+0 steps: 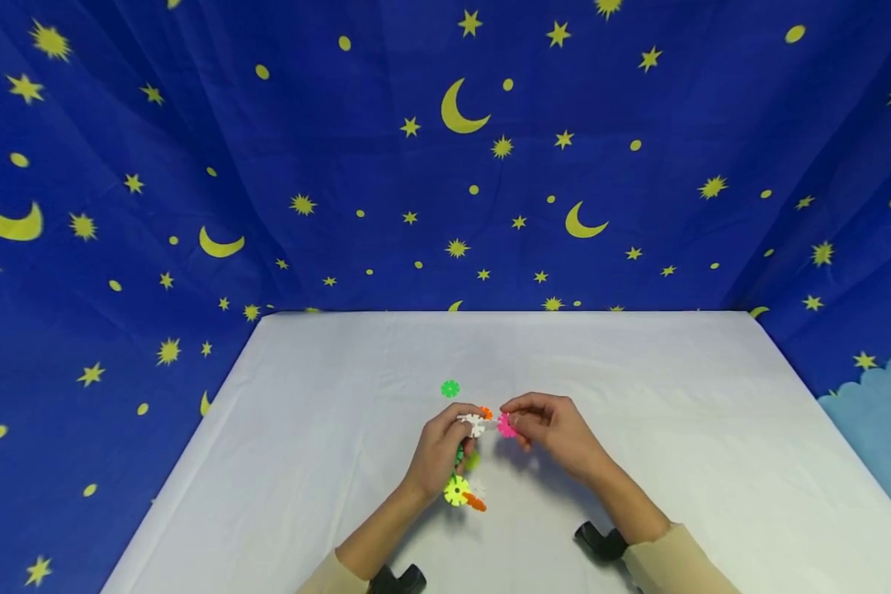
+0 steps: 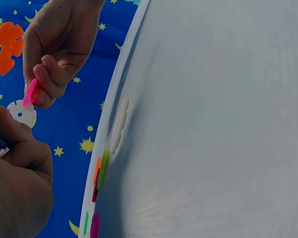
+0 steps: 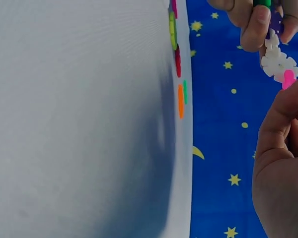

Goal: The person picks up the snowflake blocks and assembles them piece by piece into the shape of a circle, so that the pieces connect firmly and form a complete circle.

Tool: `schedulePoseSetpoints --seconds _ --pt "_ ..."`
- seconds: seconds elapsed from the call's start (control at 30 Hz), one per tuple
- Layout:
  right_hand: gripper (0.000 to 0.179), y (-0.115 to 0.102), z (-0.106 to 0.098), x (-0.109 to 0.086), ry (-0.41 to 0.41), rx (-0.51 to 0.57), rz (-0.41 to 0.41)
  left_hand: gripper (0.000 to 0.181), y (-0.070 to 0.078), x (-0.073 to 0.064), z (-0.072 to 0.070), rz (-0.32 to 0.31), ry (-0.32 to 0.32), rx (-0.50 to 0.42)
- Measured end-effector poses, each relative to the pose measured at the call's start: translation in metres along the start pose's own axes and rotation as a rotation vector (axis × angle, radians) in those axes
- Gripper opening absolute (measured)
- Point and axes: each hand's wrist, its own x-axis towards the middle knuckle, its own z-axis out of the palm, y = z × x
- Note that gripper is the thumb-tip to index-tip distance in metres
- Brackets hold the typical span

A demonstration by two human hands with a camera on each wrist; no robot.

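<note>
In the head view my left hand (image 1: 441, 450) grips a chain of joined plastic snowflake discs. A white disc (image 1: 475, 426) sticks out at its top, and a yellow disc (image 1: 456, 492) with an orange disc (image 1: 476, 502) hangs below the hand. Part of the chain is hidden behind the fingers. My right hand (image 1: 560, 433) pinches a pink snowflake disc (image 1: 506, 426) between thumb and fingertips. In the right wrist view, the pink disc (image 3: 288, 79) meets the edge of a white disc (image 3: 280, 66) and stands crosswise to it.
A green disc (image 1: 450, 388) lies on the white table (image 1: 327, 429) beyond my hands. Edge-on in the left wrist view are several loose discs, among them a white one (image 2: 120, 126) and a lime one (image 2: 103, 168). Blue star-printed cloth (image 1: 386, 165) surrounds the table.
</note>
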Motion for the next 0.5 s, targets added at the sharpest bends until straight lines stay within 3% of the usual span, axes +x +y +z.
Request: schedulePoseSetpoints --seconds 0.3,0.5 --pt "0.024 -0.0045 0.0007 -0.0011 0.015 0.013 -0.100 0.026 0.0004 0.0016 0.0039 -0.022 -0.014 -0.043" --pt "0.024 -0.0010 0.0025 0.0007 0.036 0.013 -0.097 0.025 0.0027 0.0002 0.0035 -0.016 -0.018 -0.026"
